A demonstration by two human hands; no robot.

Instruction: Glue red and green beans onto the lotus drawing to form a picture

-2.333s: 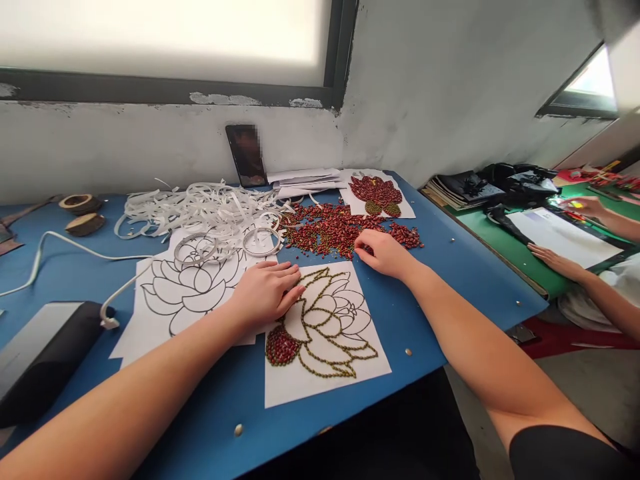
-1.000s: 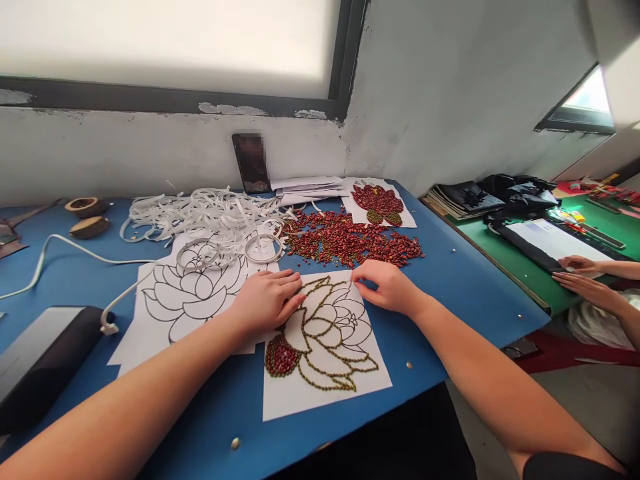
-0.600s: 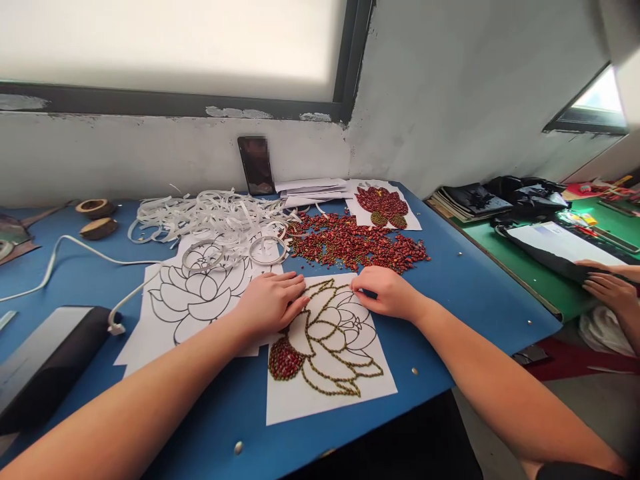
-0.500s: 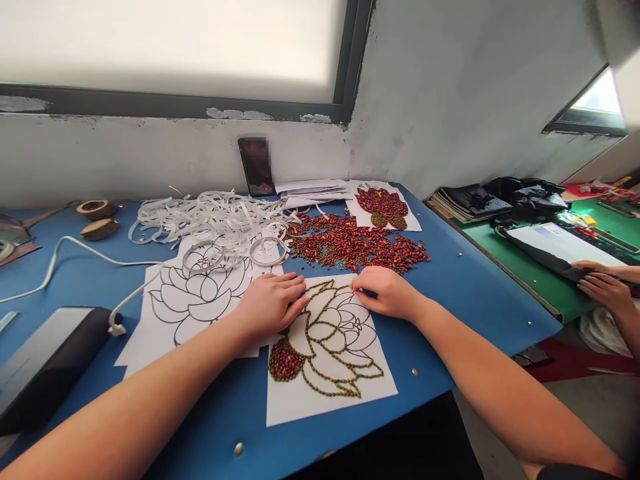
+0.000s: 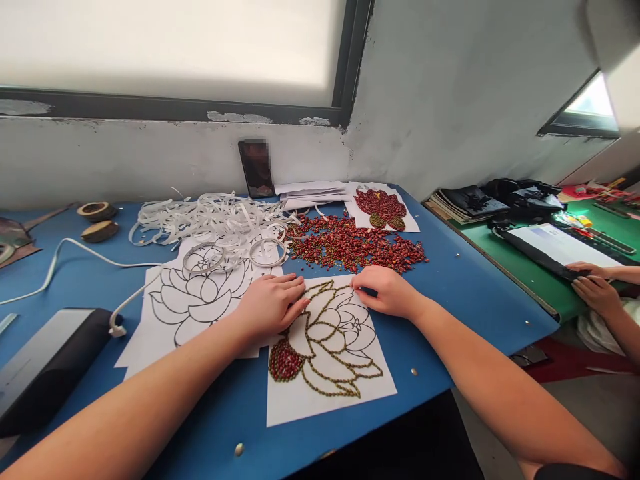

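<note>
A smooth blue table (image 5: 470, 300) spans the frame, dotted along its edge with shiny round studs. Left of centre, overlapping printed sheets (image 5: 193, 310) show a black-line lotus; curly white paper strips (image 5: 210, 213) lie tangled on their upper part. A blocky black-and-grey case (image 5: 57, 353) sits at lower left. At lower centre, the lotus sheet (image 5: 310, 407) has petals edged in beady green beans and one petal packed dark red. Above it spreads a pile of glossy red and green beans (image 5: 350, 243). The left hand (image 5: 273, 303) rests palm down, fingers extended, over the sheet's upper left edge. The right hand (image 5: 387, 290) is curled, thumb and forefinger narrowed at its top right corner; I cannot tell whether they hold anything. At upper left, a hollow wooden piece (image 5: 97, 211) has unclear contents.
</note>
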